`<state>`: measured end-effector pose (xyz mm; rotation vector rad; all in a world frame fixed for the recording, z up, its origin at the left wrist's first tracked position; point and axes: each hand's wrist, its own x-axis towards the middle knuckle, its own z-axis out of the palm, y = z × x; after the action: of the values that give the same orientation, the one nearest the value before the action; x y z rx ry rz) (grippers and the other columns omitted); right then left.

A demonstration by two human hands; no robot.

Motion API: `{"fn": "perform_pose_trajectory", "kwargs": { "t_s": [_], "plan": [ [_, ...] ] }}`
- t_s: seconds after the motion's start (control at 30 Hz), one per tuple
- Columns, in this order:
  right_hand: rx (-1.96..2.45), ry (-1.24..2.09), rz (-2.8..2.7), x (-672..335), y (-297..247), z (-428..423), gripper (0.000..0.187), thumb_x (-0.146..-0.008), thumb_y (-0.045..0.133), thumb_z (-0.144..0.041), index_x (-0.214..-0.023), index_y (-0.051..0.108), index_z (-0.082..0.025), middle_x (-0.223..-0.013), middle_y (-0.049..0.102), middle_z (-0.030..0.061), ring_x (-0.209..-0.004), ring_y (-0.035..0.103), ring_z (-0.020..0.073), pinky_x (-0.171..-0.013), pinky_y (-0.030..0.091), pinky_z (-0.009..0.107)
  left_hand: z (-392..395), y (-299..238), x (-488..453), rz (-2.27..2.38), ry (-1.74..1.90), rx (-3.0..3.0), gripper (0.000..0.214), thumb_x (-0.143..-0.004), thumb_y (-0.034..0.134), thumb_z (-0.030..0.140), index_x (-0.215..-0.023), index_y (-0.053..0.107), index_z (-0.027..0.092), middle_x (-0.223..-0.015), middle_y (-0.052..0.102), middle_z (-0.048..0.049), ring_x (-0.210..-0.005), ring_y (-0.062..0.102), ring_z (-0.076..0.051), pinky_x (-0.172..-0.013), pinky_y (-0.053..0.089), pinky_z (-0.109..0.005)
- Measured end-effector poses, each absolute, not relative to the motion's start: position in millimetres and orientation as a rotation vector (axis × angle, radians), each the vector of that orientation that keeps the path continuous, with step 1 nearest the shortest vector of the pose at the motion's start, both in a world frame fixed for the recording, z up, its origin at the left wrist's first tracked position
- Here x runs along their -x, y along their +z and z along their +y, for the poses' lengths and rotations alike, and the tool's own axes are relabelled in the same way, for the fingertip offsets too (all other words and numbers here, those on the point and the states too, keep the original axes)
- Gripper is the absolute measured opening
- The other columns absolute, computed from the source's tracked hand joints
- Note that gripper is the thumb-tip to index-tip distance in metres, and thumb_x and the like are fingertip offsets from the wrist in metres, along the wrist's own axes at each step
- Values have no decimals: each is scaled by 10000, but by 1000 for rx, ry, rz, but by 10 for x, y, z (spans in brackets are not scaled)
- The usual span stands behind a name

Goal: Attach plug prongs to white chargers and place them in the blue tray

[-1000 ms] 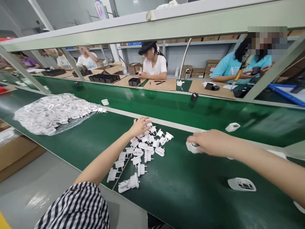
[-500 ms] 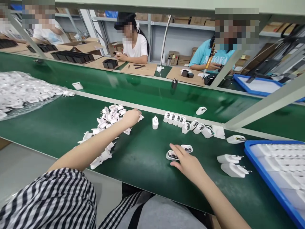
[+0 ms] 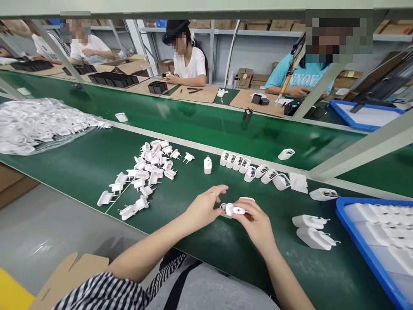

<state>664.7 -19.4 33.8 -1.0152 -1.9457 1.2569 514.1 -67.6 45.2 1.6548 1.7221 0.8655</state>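
My right hand [image 3: 256,221] pinches a small white plug cover [image 3: 238,210] between thumb and fingers. Beneath and beside it, two white charger housings are partly hidden, one [image 3: 247,199] just behind the fingers. My left hand [image 3: 204,209] is close by on the left, its index finger and thumb apart and nothing seen between them; the thumb tip reaches near the plug cover. Farther left lies a loose pile of white plug covers [image 3: 153,163] with pins. A closed white charger [image 3: 208,165] stands upright beyond my hands, beside a row of open housings [image 3: 238,163] showing dark parts inside.
At right a blue tray [image 3: 361,245] holds rows of white pieces. Two white chargers [image 3: 312,238] lie before it. A plastic bag of white parts [image 3: 41,125] fills the far left. A slanted metal post [image 3: 361,137] rises at right. Co-workers sit across the green belt [image 3: 180,122].
My left hand has come from the pile across to my right hand. My right hand, earlier spread over the housings, now grips a plug cover. The view has shifted slightly.
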Motion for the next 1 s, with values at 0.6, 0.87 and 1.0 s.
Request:
{"fn": "perform_pose_trajectory", "kwargs": {
  "t_s": [0.6,0.87,1.0],
  "plan": [
    [1035,621,-2551,-6613,251,-138,195,-738,420,-236,-863,569,-252,-894,595,13,-842,531,169,-724,441,300,-653,217,-5173,1691,676,-1684,251,-687,508,296,-929,541,236,-853,578,13,-665,522,-97,-627,403,-192],
    [1138,603,-2816,-6547,439,-89,167,-676,501,-187,-822,580,-200,-894,607,39,-841,527,202,-681,432,308,-476,578,-5230,1812,-4,-1899,160,-678,512,267,-762,594,160,-720,605,-75,-680,567,-215,-558,408,-277],
    [1186,745,-2915,-6513,511,-61,107,-661,500,-163,-713,574,-219,-807,619,14,-753,557,187,-571,420,265,-364,628,-5300,1728,-93,-1845,78,-571,616,200,-628,599,149,-652,607,-79,-694,574,-223,-578,423,-278]
  ]
}}
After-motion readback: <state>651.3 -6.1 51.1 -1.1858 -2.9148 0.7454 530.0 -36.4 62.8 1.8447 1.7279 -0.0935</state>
